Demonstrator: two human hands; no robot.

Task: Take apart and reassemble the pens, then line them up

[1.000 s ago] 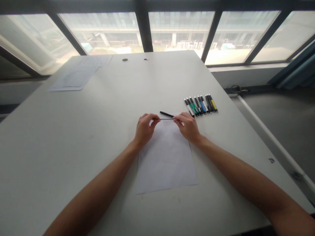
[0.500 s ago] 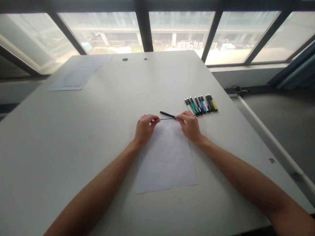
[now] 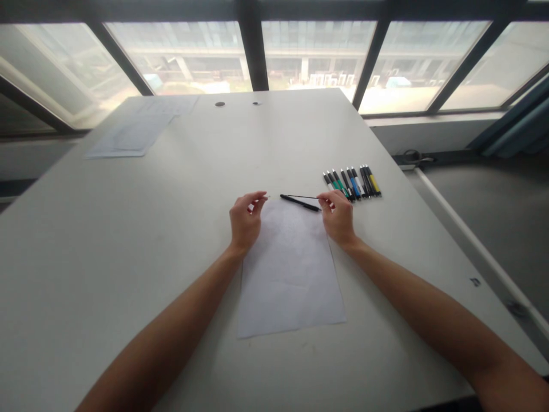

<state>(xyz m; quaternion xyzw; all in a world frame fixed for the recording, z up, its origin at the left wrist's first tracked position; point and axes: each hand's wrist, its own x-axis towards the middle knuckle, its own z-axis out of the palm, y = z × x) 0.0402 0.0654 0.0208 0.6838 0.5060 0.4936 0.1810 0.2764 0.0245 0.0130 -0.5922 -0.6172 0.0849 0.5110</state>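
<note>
My right hand (image 3: 338, 216) pinches one end of a thin black pen refill (image 3: 302, 197), which points left above the paper's top edge. My left hand (image 3: 246, 220) is closed in a pinch, with a tiny pale tip (image 3: 269, 198) showing at the fingers; its kind is too small to tell. Between the hands a black pen barrel (image 3: 300, 203) lies slanted near the top of a white sheet of paper (image 3: 294, 286). The refill's left end appears close to the barrel's left end; I cannot tell whether they touch.
Several pens (image 3: 354, 182) with black, green, blue, white and yellow parts lie in a row beyond my right hand. Other paper sheets (image 3: 128, 134) rest at the far left of the white table (image 3: 206, 154). Windows (image 3: 317, 57) stand behind it.
My hands have moved apart. The thin refill, stretched between both hands before, is now held only by the right hand. My left hand has moved left and slightly away from me.
</note>
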